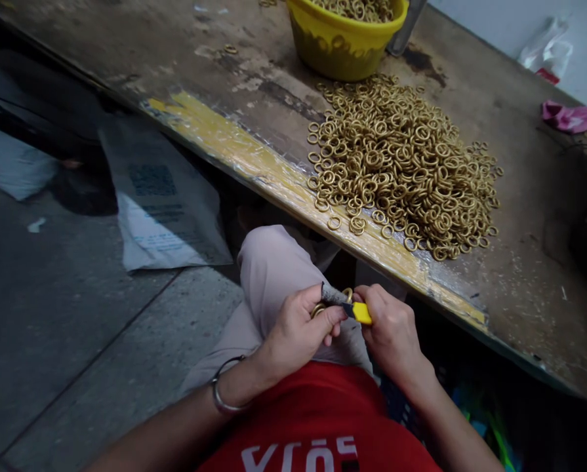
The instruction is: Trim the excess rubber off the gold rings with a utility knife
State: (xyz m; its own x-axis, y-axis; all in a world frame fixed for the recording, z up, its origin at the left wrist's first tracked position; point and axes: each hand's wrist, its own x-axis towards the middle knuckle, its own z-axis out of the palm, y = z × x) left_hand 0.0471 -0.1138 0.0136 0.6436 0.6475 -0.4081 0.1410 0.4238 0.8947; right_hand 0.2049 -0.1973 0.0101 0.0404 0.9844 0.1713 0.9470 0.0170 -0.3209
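Observation:
My left hand (300,321) is closed on brass-coloured rings (317,309) above my lap. A grey fabric sleeve (333,295) covers one of its fingers. My right hand (391,331) grips a small yellow-handled cutter (362,313), its dark end pointing at the left thumb and the sleeved finger. Another ring (347,294) stands up between the two hands; which hand bears it I cannot tell. On the table just beyond lies a big heap of similar loose rings (406,164).
Behind the heap, a yellow basin (342,46) full of rings stands on the worn table (529,262). Yellow tape (234,147) runs along its near edge. A pink cloth (570,118) lies at the right. White printed sacks (162,223) stand on the floor to the left.

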